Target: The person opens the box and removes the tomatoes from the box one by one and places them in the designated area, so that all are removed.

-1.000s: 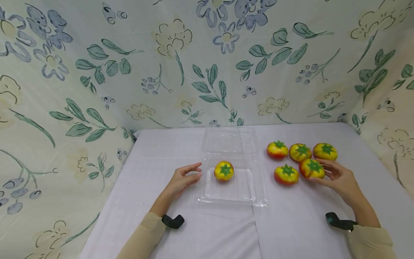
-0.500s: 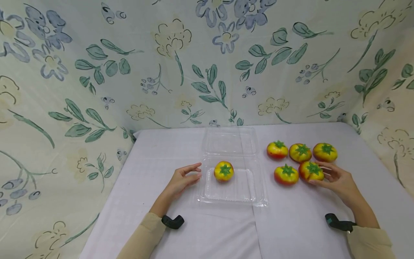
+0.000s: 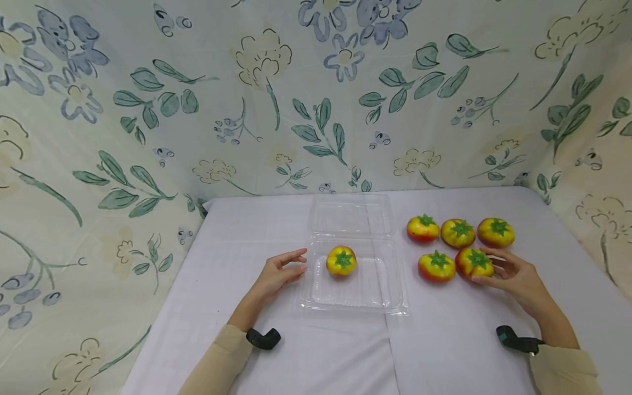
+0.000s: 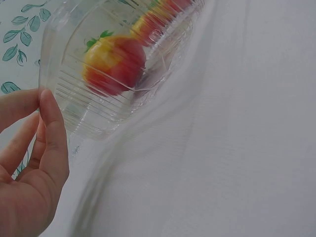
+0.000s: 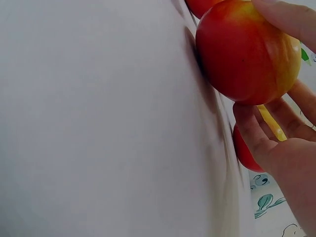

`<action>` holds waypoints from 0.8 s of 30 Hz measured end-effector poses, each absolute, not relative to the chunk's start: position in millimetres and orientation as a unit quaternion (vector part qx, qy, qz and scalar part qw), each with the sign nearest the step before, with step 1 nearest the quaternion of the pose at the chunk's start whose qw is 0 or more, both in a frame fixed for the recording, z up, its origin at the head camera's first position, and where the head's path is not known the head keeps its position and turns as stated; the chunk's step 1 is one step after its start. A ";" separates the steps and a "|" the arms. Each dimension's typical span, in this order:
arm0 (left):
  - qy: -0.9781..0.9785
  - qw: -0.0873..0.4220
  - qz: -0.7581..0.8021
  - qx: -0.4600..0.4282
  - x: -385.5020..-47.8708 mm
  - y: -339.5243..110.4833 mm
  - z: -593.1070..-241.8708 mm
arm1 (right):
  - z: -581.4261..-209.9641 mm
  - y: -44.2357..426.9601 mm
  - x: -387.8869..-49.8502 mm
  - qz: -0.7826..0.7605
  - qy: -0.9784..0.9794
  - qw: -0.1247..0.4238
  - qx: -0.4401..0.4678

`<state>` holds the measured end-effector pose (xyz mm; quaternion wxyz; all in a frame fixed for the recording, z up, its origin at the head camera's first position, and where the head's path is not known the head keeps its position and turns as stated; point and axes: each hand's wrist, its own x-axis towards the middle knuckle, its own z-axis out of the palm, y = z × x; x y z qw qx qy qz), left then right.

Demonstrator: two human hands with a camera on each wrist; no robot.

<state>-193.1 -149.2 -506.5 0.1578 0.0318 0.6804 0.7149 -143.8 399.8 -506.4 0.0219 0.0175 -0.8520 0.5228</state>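
Note:
A red-and-yellow toy tomato (image 3: 474,263) with a green star-shaped top sits low over the cloth at the right. My right hand (image 3: 515,277) holds it, thumb on the near side and fingers around the far side. A clear plastic clamshell box (image 3: 355,300) lies open in the middle, with one toy tomato (image 3: 341,261) in its base. My left hand (image 3: 278,277) is at the box's left edge, fingers fairly straight. In the left wrist view, its fingertips (image 4: 47,98) touch the rim. The right wrist view shows the underside of the held toy tomato (image 5: 247,54).
Beside the held one is another toy tomato (image 3: 436,267). Behind stands a row of toy tomatoes (image 3: 458,233). The box lid (image 3: 350,214) lies flat toward the back. White cloth (image 3: 336,356) covers the table, and a floral curtain (image 3: 276,109) hangs behind.
My right hand has shifted the toy tomato slightly left and toward me, away from the back row. The left hand and the box have stayed in place.

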 end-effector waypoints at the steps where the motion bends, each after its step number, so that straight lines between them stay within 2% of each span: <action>1: 0.681 0.157 0.715 0.032 -193.1 -149.1 -506.4 | -506.0 399.7 -143.8 0.523 -0.852 0.021 0.018; 24: 0.679 0.158 0.716 0.031 -192.5 -148.3 -506.2 | -505.1 400.4 -141.6 0.522 -0.851 0.029 0.049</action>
